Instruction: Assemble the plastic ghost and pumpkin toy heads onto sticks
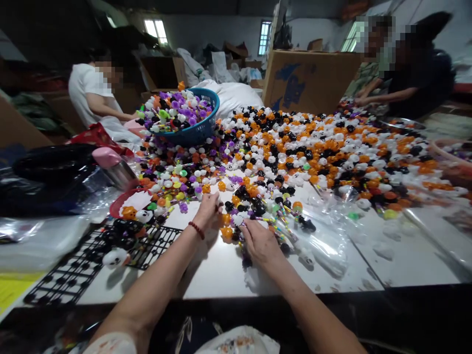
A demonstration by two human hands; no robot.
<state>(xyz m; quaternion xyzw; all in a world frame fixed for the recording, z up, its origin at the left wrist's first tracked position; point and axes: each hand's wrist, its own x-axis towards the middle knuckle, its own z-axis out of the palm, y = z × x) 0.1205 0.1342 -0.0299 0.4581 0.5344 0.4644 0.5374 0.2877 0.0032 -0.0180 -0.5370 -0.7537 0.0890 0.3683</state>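
My left hand [209,209], with a red bead bracelet at the wrist, is closed above the white table [199,275]. Its fingertips are partly hidden, so what they hold cannot be made out. An orange pumpkin figure [221,186] lies just beyond it. My right hand [260,238] has its fingers closed at a white ghost figure [239,218]. Around that hand lie small black, orange and purple figures, among them an orange pumpkin piece [227,232]. Thin striped sticks [285,223] lie to its right, beside clear plastic bags [326,241].
A large heap of small figures [317,142] covers the table's far side. A blue basket [216,110] full of them stands at left. A black grid rack [62,275], red bowl [120,204] and pink-lidded bottle [114,164] are nearer. Co-workers [92,96] sit around the table.
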